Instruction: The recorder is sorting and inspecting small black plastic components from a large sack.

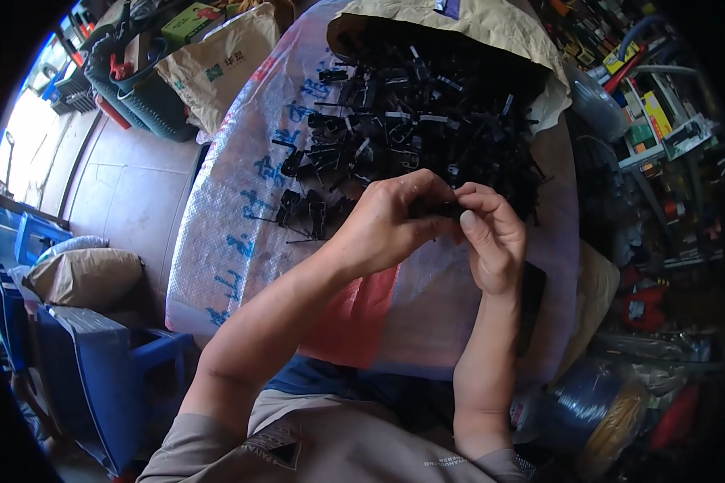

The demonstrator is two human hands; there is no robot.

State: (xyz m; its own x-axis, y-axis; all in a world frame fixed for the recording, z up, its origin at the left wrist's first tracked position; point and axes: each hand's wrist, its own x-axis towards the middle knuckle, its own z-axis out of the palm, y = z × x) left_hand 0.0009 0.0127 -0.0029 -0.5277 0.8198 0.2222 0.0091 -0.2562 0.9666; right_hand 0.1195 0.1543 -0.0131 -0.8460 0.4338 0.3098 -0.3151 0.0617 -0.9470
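Note:
My left hand [393,216] and my right hand [493,240] meet above the near edge of a heap of black plastic parts [395,121]. Between their fingertips is a small black part [440,209], mostly covered by the fingers, so its exact shape is hidden. The left fingers curl around one end of it, while the right thumb and fingers pinch the other. Loose pieces in the heap have thin rods and clip-like frames. They lie on a white woven plastic sheet [217,241] with blue handwriting and a red patch near me.
Behind the heap lies an opened brown paper sack [491,36]. A dark flat rectangular object [532,310] rests beside my right forearm. Blue plastic chairs [97,378] and a stuffed sack [89,278] stand at left. Crowded shelving [669,137] and a wrapped roll [592,410] are at right.

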